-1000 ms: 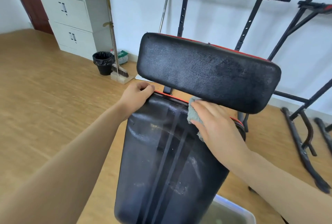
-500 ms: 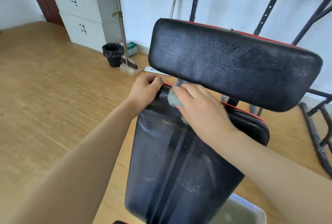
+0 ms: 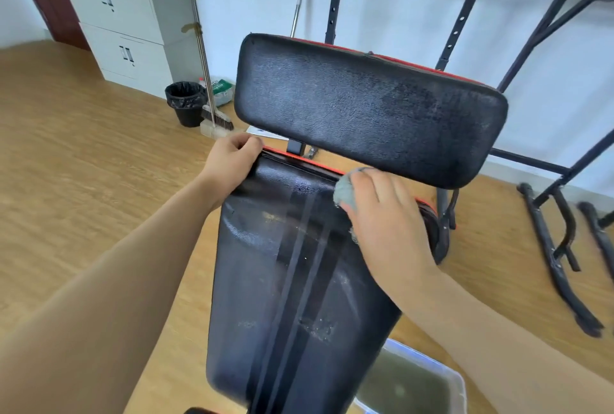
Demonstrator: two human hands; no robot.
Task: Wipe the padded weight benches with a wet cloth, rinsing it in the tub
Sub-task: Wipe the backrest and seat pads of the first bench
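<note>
Hands work at the far end of the lower bench pad [image 3: 292,280]. The right hand [image 3: 385,217] lies palm-down on a bunched grey cloth [image 3: 344,192], fingers bent lightly over the wad and pressing it to the pad just under the red-piped top edge; the thumb is hidden. The left hand [image 3: 232,157] grips the pad's far left corner, fingers curled over the rim, apparently steadying it.

The cloth looks small, soft and limp, light even when wet. It will likely bunch and slide under the palm, so it is best held wadded, with the whole hand on top. The pad reads as firm foam under textured black vinyl, probably slick where wet, on a steel frame unlikely to shift by accident; the corner rim is the natural hold.

The lower pad shines with wet streaks running lengthwise, and pale flecks of grime show near its middle and near end. The upper pad [image 3: 365,107], tilted up just beyond the hands, is matt, paler and dusty-looking toward its left, with a darker area right of centre. A clear plastic tub [image 3: 460,390] of murky greenish water stands on the wooden floor [image 3: 83,164] at the near right, beside the bench.
</note>
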